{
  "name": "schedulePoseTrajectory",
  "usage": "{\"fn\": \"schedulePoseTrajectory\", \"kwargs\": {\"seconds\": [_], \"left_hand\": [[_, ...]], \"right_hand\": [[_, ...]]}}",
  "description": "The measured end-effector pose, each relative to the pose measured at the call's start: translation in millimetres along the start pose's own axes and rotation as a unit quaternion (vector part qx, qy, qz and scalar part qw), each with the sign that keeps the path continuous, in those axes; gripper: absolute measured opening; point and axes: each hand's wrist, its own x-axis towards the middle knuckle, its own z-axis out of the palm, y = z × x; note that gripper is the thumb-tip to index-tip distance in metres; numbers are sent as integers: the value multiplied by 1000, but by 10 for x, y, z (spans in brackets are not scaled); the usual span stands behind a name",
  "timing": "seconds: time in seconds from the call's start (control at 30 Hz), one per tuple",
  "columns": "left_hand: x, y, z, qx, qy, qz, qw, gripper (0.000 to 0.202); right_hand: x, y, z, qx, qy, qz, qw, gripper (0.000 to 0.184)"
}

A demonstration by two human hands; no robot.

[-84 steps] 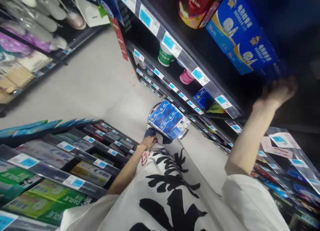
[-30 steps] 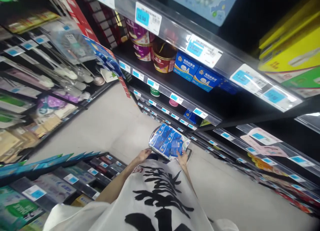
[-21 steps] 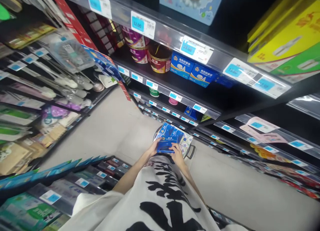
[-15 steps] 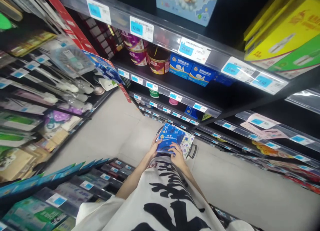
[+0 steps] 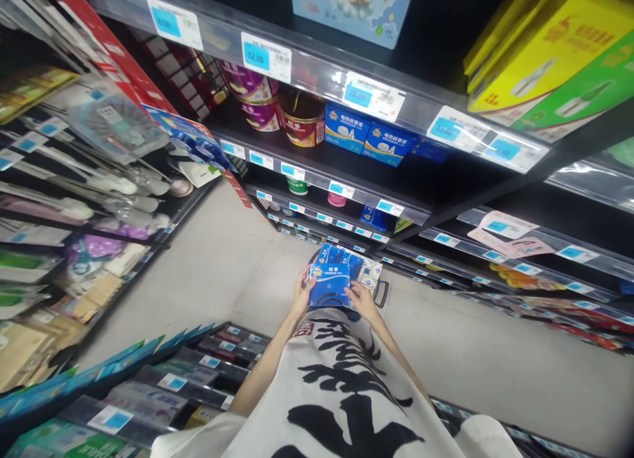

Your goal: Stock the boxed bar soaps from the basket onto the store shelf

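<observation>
Between my two hands is a flat blue mosquito coil box [image 5: 329, 284], its printed face turned up toward me. My left hand [image 5: 302, 293] grips its left edge, with the thumb on top. At the lower right corner, my right hand [image 5: 363, 300] closes on the box with thumb and fingers. Directly beneath lies a basket with a dark handle [image 5: 383, 294], partly covered by the box. More blue boxes [image 5: 333, 253] and white-and-green packs [image 5: 371, 272] show in it.
Ahead stands a shelf with blue mosquito liquid boxes [image 5: 347, 129], a dark red tub [image 5: 303, 121] and yellow boxes [image 5: 535, 55]. Hanging goods [image 5: 94, 174] line the left. Another shelf [image 5: 173, 382] rises close at lower left. Grey floor [image 5: 222, 247] lies between them.
The box has come up and tilted so its face shows more fully. My right hand has shifted from lying over its front to gripping its right side. The view has moved slightly.
</observation>
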Motion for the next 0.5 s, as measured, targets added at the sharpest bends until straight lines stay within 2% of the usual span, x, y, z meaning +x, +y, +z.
{"fn": "schedulePoseTrajectory", "kwargs": {"seconds": [0.17, 0.33, 0.5], "left_hand": [[27, 51, 20, 20, 17, 15, 1000, 85], [78, 112, 10, 50, 0, 25, 998, 86], [181, 138, -78, 141, 25, 58, 988, 80]], "right_hand": [[-45, 3, 95, 32, 41, 9, 999, 60], [-85, 14, 225, 78, 73, 13, 994, 62], [-151, -112, 273, 113, 73, 1, 991, 55]]}}
